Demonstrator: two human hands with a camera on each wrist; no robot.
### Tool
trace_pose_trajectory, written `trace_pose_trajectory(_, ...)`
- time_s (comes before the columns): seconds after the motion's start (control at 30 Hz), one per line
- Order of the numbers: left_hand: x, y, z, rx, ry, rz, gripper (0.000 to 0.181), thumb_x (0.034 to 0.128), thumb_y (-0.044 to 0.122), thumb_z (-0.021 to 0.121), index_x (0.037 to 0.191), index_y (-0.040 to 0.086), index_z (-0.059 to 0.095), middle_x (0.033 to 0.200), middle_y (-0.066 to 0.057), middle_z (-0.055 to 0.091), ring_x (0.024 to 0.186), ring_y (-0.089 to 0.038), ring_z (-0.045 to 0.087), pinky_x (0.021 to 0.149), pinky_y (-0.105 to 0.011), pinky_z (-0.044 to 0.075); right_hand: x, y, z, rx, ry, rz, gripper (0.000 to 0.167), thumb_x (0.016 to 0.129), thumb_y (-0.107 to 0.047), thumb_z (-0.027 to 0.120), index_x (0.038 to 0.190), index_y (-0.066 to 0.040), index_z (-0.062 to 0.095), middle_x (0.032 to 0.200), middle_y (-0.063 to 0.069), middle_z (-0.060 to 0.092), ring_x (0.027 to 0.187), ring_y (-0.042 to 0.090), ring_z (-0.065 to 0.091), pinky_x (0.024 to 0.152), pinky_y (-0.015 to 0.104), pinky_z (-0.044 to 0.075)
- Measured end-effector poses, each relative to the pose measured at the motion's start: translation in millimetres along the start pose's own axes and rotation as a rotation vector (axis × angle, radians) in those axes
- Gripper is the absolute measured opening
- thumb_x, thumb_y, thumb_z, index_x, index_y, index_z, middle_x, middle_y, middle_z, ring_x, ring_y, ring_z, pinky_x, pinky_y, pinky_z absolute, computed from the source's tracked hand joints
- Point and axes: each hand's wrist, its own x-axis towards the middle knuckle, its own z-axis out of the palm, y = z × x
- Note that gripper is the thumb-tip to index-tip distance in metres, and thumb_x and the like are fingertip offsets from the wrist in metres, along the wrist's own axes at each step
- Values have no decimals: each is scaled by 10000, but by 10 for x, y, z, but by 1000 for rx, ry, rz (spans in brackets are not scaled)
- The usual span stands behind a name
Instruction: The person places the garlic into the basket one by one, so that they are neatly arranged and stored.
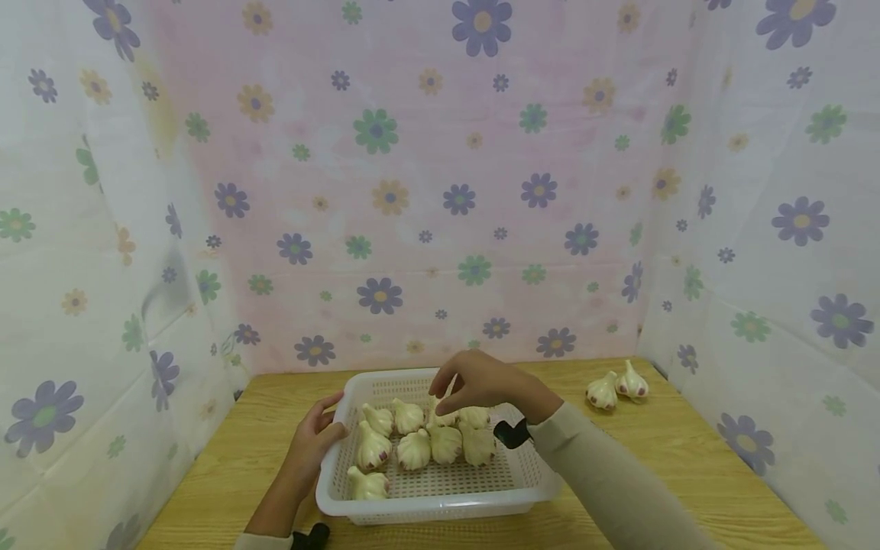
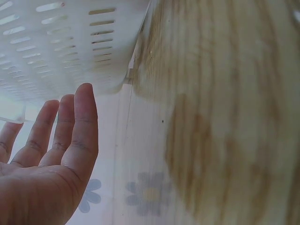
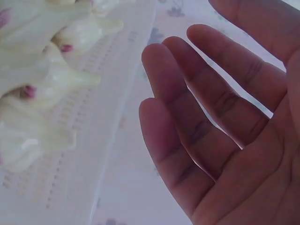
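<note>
Several pale garlic bulbs (image 1: 414, 449) with purple-tinged roots lie in a white plastic basket (image 1: 440, 506), mostly in two rows, with one by the near left corner. At the basket's left side is my left hand (image 1: 311, 437), its thumb by the rim. The left wrist view shows its fingers fairly straight beside the slotted outer wall. Above the bulbs at the back hovers my right hand (image 1: 484, 382), partly hiding a garlic bulb (image 1: 440, 418) below. Its fingers are spread and slightly bent in the right wrist view, with nothing in them.
Two more garlic bulbs (image 1: 602, 392) (image 1: 632, 383) stand side by side at the far right of the wooden table (image 1: 241, 451). Flower-patterned cloth (image 1: 440, 252) encloses the back and both sides. Black straps with small devices (image 1: 512, 434) are on the wrists.
</note>
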Motion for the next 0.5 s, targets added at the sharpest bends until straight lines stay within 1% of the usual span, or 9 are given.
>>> trace_pose_trajectory(0.07,1,-1,2,-2,-3,1,636,920,53,597,1525,190,453,1389,-254,592,1057,-341,684,802,-446,630,-75,62,-54,5,33,20,241,890,-381,809,1106,-277,781,1168,-11,752,922,131,733,792,279,602)
trace_pose_trajectory(0.2,0,-2,7,-5,-12,2,636,919,46,593,1523,180,448,1403,-264,581,1065,-337,683,812,-448,632,-221,217,-138,-18,114,55,216,903,-407,790,1089,-300,782,1159,-62,744,946,134,731,812,316,606)
trace_pose_trajectory(0.27,0,-5,7,-4,-17,5,636,923,45,591,1527,178,444,1407,-261,579,1066,-335,685,814,-452,633,-295,302,-175,-32,157,71,216,908,-413,783,1091,-299,781,1164,-67,739,960,142,729,826,337,606)
trace_pose_trajectory(0.33,-1,-4,6,-2,-19,7,634,926,50,592,1528,182,443,1409,-257,580,1065,-333,687,810,-456,635,-376,387,-209,-31,199,94,222,911,-408,781,1100,-290,779,1177,-50,740,971,145,723,835,353,604)
trace_pose_trajectory(0.43,-7,-1,2,0,-9,10,634,927,56,597,1530,183,450,1405,-252,586,1058,-335,694,801,-460,638,-498,503,-252,-1,262,114,250,924,-375,775,1127,-230,777,1204,15,733,980,176,722,833,374,614)
trace_pose_trajectory(0.5,-12,4,2,5,-4,13,631,927,58,599,1528,185,452,1405,-253,586,1060,-339,693,800,-460,638,-583,567,-273,9,313,139,261,926,-366,773,1135,-210,774,1219,42,724,985,183,721,822,373,619)
